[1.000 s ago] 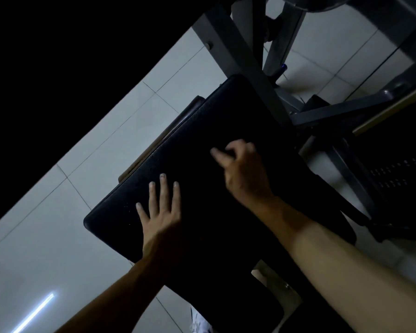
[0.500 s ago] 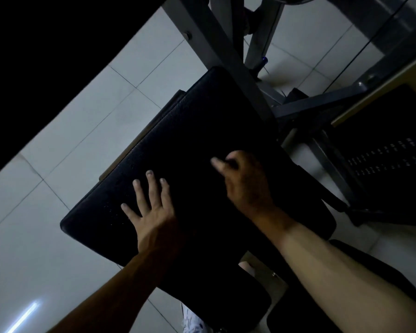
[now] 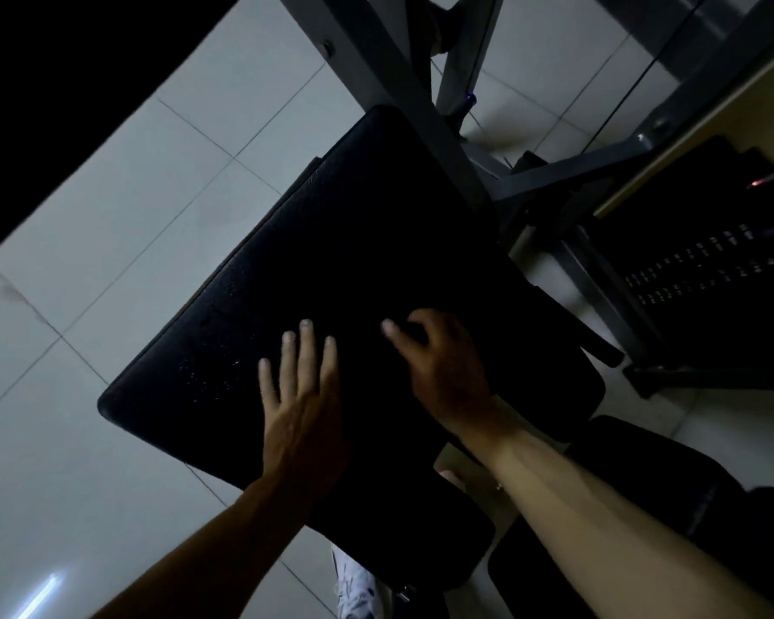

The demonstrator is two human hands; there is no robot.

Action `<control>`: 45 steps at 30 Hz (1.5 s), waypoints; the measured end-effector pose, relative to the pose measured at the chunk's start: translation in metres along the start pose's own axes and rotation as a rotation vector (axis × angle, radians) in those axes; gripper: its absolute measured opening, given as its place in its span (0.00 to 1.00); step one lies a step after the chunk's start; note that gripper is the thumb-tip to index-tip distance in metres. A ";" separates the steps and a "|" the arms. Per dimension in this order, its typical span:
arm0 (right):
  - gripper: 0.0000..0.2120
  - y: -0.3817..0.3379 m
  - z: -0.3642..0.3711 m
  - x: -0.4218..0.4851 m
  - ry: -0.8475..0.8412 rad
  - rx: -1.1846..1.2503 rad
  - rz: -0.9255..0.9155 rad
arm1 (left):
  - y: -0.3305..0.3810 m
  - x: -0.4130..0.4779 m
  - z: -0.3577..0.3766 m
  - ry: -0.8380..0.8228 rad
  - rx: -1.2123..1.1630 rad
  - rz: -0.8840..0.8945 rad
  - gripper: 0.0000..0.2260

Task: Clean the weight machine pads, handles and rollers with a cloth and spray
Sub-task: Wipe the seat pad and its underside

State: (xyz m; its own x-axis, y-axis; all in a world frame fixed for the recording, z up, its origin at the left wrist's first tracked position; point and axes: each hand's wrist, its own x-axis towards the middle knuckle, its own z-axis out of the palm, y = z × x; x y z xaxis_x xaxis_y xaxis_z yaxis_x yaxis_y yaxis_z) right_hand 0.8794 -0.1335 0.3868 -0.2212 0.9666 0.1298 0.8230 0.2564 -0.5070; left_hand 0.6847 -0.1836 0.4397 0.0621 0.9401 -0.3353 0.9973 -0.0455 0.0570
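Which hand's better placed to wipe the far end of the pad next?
Probably right. The right hand sits nearer the middle of the pad with fingers curled, as if bunching something, though it is too dark to tell a cloth. The left hand lies flat near the close corner, bracing.

Dim, underexposed head view: the black pad (image 3: pixel 376 261) loses nearly all surface detail, pale floor tiles (image 3: pixel 130 207) bear a glare streak (image 3: pixel 41 591) near left, and the far-left corner falls fully black.
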 end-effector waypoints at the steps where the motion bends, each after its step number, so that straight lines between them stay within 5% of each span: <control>1: 0.20 0.022 -0.011 0.007 0.043 -0.040 0.049 | 0.002 -0.002 0.007 0.007 0.036 0.045 0.53; 6: 0.18 0.040 -0.025 0.018 0.202 -0.118 0.401 | 0.008 0.003 0.016 -0.005 0.137 0.038 0.58; 11: 0.20 -0.050 0.016 -0.046 0.018 -0.017 0.103 | 0.008 0.000 0.013 -0.020 0.151 0.028 0.49; 14: 0.22 -0.033 0.011 -0.065 -0.102 0.013 -0.080 | 0.012 0.001 0.008 -0.032 0.113 0.029 0.48; 19: 0.25 0.067 -0.042 -0.033 0.069 0.114 0.460 | 0.010 0.002 0.009 -0.045 0.076 0.052 0.60; 22: 0.28 0.059 -0.039 -0.025 0.225 0.235 0.621 | 0.007 0.002 0.012 -0.029 0.091 0.054 0.63; 28: 0.18 -0.060 0.022 -0.087 0.043 0.278 0.399 | 0.012 -0.003 0.008 -0.016 0.035 0.039 0.52; 31: 0.20 -0.047 0.014 -0.097 -0.041 0.266 0.281 | 0.017 -0.005 0.009 0.000 0.034 0.110 0.51; 35: 0.20 0.048 -0.025 -0.073 0.144 0.194 0.594 | 0.019 -0.005 0.025 -0.045 0.202 0.414 0.52; 39: 0.20 0.064 -0.027 -0.063 0.239 0.175 0.763 | 0.025 -0.004 0.023 -0.156 0.192 0.349 0.51; 45: 0.23 -0.066 0.018 -0.127 0.081 0.300 0.510 | 0.029 -0.005 0.020 -0.176 0.174 0.313 0.51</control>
State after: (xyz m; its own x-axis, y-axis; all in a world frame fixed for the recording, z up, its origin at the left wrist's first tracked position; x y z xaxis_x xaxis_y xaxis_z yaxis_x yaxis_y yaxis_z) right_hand 0.8440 -0.2731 0.3880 0.2132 0.9677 -0.1347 0.6288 -0.2414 -0.7391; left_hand 0.7144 -0.1960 0.4245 0.3546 0.7998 -0.4843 0.9198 -0.3915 0.0269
